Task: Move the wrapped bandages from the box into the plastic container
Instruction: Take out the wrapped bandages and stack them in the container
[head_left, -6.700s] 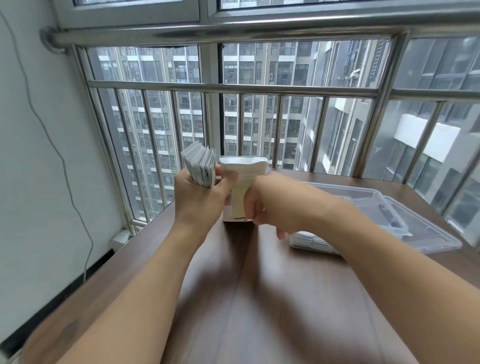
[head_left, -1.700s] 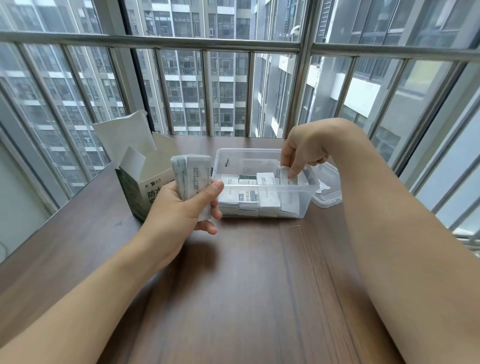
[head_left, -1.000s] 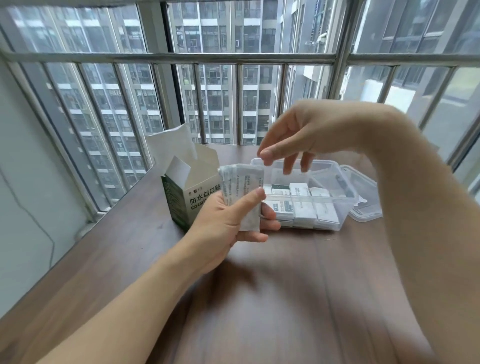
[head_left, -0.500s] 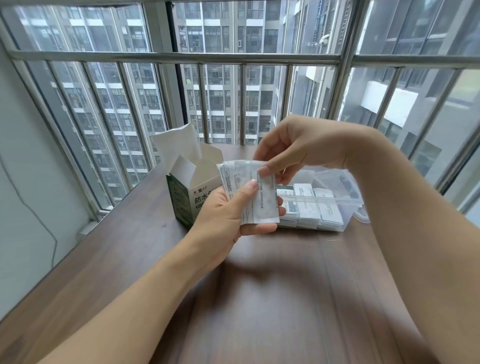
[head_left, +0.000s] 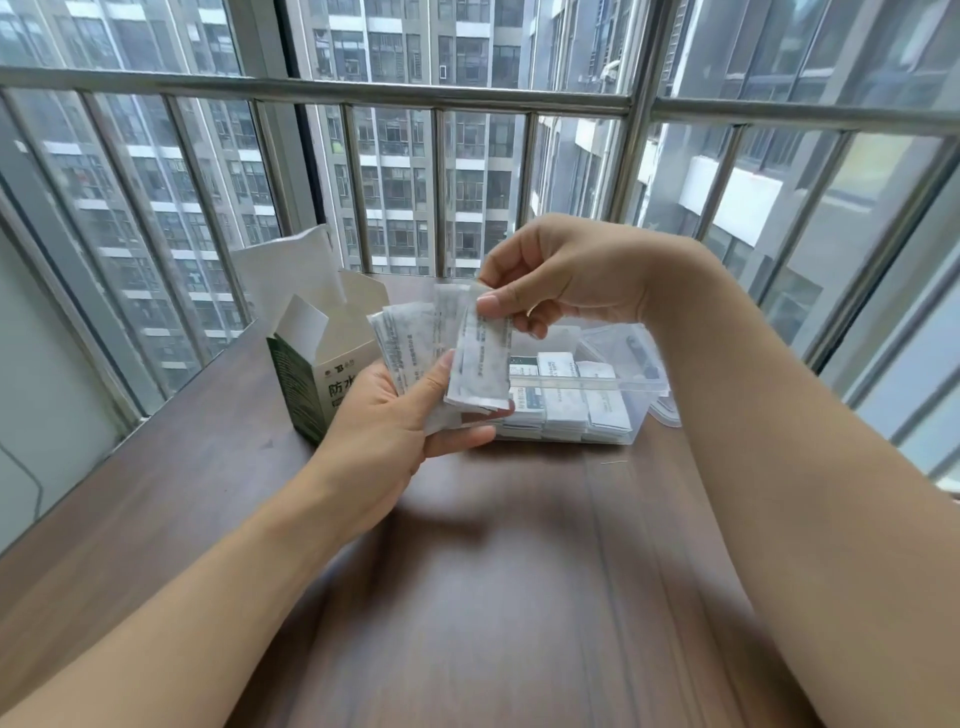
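My left hand holds a fanned stack of white wrapped bandages above the table, in front of the box. My right hand pinches the top of a few bandages at the stack's right side, thumb and forefinger closed on them. The open green-and-white cardboard box stands upright behind my left hand, flaps up. The clear plastic container sits to the right of the box, with several rows of wrapped bandages standing inside it.
The container's clear lid lies behind its right end. The dark wooden table runs to a metal window railing at the back. A pale wall borders the table's left edge.
My right hand came from the container to the stack in my left hand, took hold of a few bandages and has drawn them a little to the right of the stack.
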